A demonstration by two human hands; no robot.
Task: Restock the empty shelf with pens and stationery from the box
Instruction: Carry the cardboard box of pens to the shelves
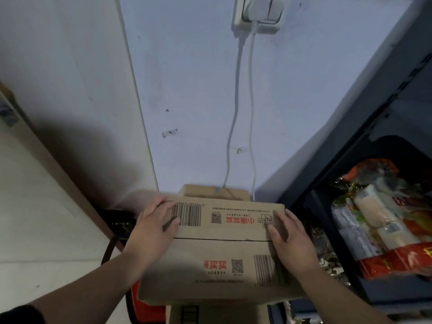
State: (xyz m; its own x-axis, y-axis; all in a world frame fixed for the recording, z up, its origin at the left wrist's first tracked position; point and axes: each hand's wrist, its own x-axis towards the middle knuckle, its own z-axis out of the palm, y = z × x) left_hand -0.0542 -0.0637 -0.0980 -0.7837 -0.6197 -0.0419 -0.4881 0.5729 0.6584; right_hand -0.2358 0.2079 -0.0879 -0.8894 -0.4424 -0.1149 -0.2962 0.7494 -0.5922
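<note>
The cardboard box (219, 272), flaps closed, sits low near the wall (198, 90); the left hand (152, 222) and the right hand (289, 237) lie flat on its top, fingers nearly straight, gripping nothing; a dark crate (383, 293) stands just beside, at the right.

The scene is taken from a wide-angle camera worn on the head, directed forward and steeply down. The cardboard box (217, 251) is seen from above at close range, low in the centre. Beyond the box, the wall (198, 101) is followed up to a socket (257, 15); right of the box, a dark shelf unit (374, 122) is cut by the frame edge.
</note>
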